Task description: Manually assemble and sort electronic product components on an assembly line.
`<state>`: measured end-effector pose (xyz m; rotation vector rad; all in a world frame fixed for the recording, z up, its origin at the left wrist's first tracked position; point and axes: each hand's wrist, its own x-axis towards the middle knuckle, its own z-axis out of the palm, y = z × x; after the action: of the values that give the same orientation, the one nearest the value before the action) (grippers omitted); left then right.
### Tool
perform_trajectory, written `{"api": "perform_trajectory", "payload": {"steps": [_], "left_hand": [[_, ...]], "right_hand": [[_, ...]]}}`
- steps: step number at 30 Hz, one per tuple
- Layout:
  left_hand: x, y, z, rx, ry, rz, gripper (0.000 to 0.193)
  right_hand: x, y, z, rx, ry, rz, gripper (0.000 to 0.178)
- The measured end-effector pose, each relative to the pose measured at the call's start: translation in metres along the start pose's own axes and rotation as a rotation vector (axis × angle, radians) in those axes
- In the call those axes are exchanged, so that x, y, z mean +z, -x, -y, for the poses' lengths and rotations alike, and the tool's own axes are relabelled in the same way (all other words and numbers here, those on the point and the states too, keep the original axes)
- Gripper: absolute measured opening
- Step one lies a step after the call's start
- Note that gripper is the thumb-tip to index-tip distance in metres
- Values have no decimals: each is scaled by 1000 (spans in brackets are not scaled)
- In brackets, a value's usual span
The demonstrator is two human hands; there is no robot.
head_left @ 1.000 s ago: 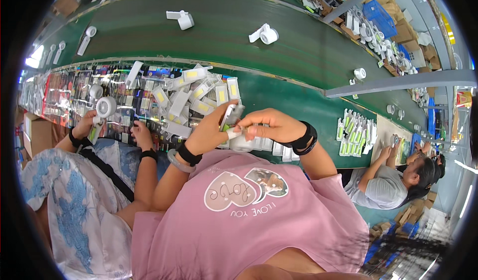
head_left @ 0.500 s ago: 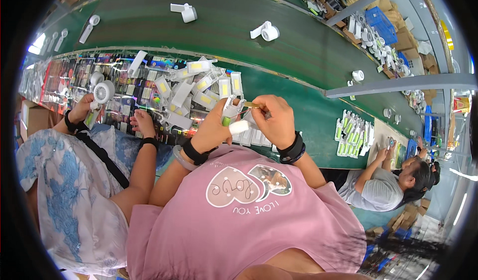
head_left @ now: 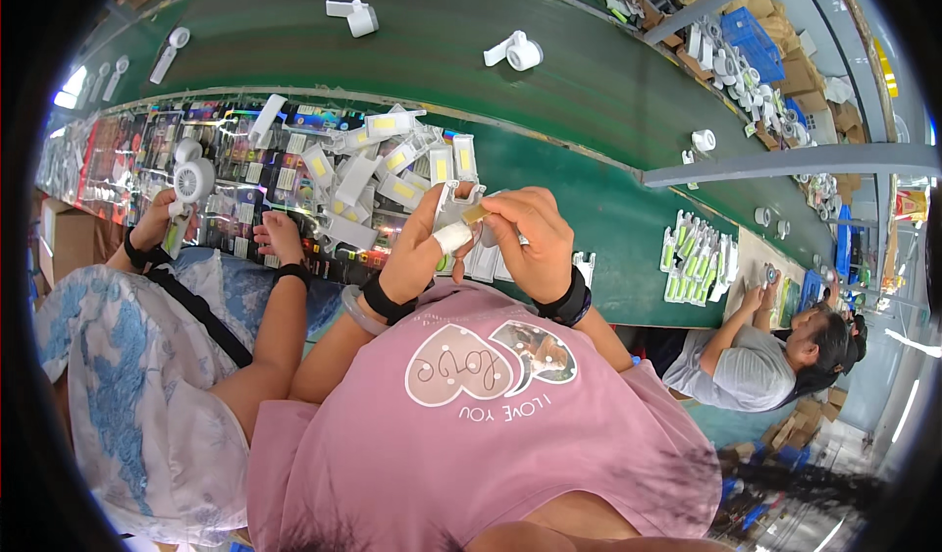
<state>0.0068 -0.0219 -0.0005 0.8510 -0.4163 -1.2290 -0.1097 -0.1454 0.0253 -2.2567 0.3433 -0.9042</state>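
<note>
My left hand [head_left: 414, 262], its thumb wrapped in white, is closed on a white plastic casing [head_left: 453, 200] held in front of my chest. Between the fingers of my right hand [head_left: 538, 243] is a small gold-yellow flat plate [head_left: 476, 214], pinched close over the casing. The left thumb lies right by the plate; whether they touch I cannot tell. Just beyond my hands is a loose heap of white casings [head_left: 355, 181], many with a yellow rectangle on them. More white parts [head_left: 483, 263] lie partly hidden under my hands.
A green conveyor belt [head_left: 432, 52] runs across the far side, carrying white handheld fans [head_left: 524, 54]. Casings with green cells [head_left: 699, 265] lie in rows at right. A co-worker at left holds a fan [head_left: 193, 180] beside printed packages; another person [head_left: 751, 356] works at right. A metal bar [head_left: 785, 166] crosses at right.
My right hand has moved slightly left and down, bringing the plate nearer the casing and turning it. My left thumb has risen toward it. Fans on the belt have shifted left.
</note>
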Motion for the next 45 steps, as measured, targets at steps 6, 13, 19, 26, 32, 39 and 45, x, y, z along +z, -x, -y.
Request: {"api": "perform_trajectory", "payload": {"steps": [6,13,19,26,32,39,45], "left_hand": [[-1,2,2,65,-58,31,51],[4,6,1,88,-167,20,57],[6,6,-2,81,-191,48,52],[7,7,1,90,-217,22,49],[7,9,0,151,-216,86,47],[13,12,1,174,-362,49,52],[15,13,7,178,-377,-30,44]], "right_hand": [[1,5,-4,-60,-24,16,18],[1,4,-6,-119,4,-3,22],[1,6,-8,-140,-8,-14,27],[0,7,-10,-153,-12,-10,25],[1,6,-4,-151,-7,-31,23],[0,6,0,-167,-16,-31,21],[2,11,0,-177,24,-17,20]]}}
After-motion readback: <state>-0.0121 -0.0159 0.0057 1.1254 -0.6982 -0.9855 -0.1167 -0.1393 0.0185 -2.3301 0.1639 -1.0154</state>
